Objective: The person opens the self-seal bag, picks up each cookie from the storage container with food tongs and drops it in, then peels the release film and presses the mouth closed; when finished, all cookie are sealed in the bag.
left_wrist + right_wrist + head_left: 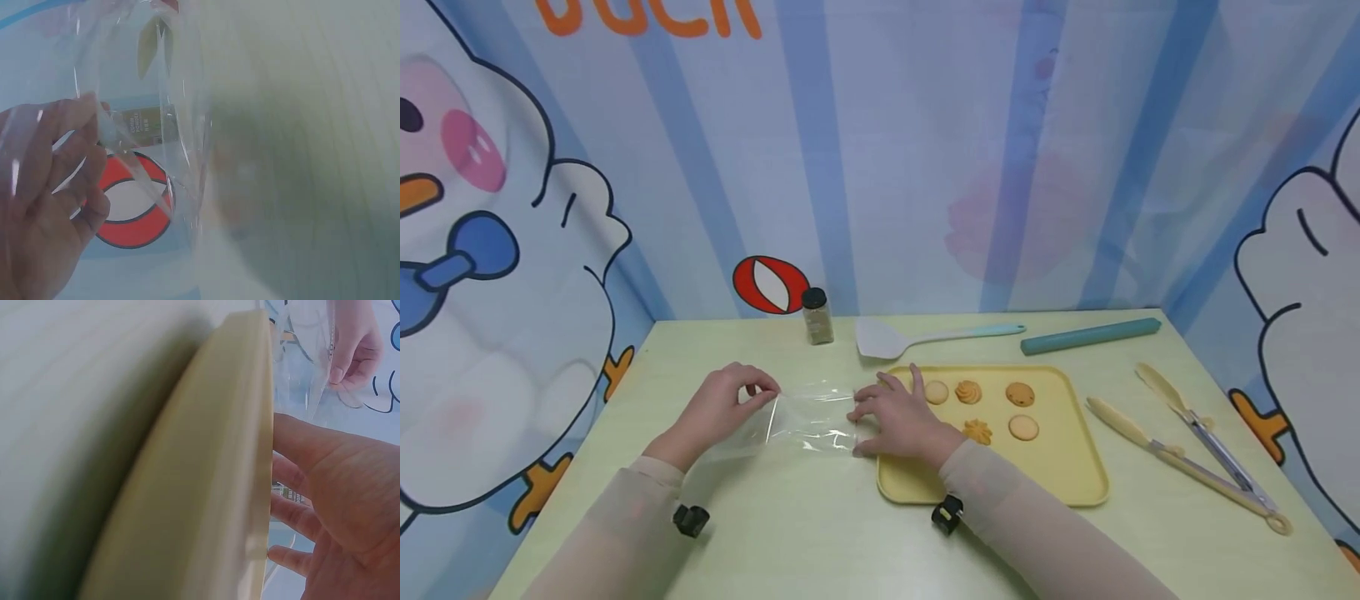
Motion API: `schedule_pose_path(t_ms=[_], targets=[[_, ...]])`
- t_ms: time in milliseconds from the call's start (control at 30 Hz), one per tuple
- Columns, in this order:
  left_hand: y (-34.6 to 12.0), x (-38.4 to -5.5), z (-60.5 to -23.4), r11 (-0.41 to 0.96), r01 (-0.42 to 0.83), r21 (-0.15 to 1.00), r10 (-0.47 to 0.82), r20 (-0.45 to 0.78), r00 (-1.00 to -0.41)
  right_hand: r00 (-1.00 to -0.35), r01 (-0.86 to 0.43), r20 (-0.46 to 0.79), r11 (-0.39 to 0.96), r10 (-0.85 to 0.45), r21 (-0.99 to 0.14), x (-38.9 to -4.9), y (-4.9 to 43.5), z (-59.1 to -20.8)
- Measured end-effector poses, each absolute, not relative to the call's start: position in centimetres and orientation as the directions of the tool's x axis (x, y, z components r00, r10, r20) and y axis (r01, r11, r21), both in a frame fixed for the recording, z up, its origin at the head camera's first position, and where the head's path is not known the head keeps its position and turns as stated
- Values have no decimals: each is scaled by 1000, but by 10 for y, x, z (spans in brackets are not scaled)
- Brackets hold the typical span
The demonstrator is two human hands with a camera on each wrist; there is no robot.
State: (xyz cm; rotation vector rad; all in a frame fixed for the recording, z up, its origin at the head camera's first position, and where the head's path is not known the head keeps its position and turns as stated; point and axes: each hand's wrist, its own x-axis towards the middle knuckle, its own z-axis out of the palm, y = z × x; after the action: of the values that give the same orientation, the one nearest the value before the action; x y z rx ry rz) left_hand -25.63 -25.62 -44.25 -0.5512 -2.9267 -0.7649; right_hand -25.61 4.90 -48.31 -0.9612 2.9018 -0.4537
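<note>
A clear plastic bag (816, 421) spans the space between the two hands, above the table. My left hand (733, 404) pinches its left edge between thumb and fingers; in the left wrist view the film hangs in loose folds beside the left hand (53, 187). At the bag's right end is my right hand (902, 417), fingers spread, over the left rim of a yellow tray (1052, 479). In the right wrist view the tray's side (206, 462) hides the fingertips of the right hand (350, 500). Several cookies (1023, 427) lie on the tray.
Behind the bag stands a black-capped spice jar (817, 317). A white spatula (883, 340) with a pale blue handle and a teal stick-shaped object (1090, 335) lie along the back. Tongs (1198, 475) rest spread at the right. A printed curtain (910, 167) hangs behind the table.
</note>
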Motion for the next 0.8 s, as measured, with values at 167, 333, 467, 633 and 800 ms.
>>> schedule_pose_path(t_ms=[167, 333, 467, 633, 800], targets=[[-256, -254, -447, 809, 340, 480, 335, 100, -937, -802, -577, 34, 758, -597, -305, -253, 52, -482], [-254, -251, -452, 811, 324, 488, 333, 71, -940, -807, -571, 52, 754, -589, -326, -250, 57, -480], [-253, -248, -455, 805, 334, 490, 342, 76, -936, -822, -559, 109, 755, -559, -341, -246, 67, -477], [-254, -246, -457, 800, 358, 482, 355, 100, -929, -811, -582, 181, 740, -556, -337, -242, 93, -475], [-254, -243, -457, 806, 360, 469, 356, 101, -929, -825, -564, 209, 749, -525, -348, -231, 134, -470]])
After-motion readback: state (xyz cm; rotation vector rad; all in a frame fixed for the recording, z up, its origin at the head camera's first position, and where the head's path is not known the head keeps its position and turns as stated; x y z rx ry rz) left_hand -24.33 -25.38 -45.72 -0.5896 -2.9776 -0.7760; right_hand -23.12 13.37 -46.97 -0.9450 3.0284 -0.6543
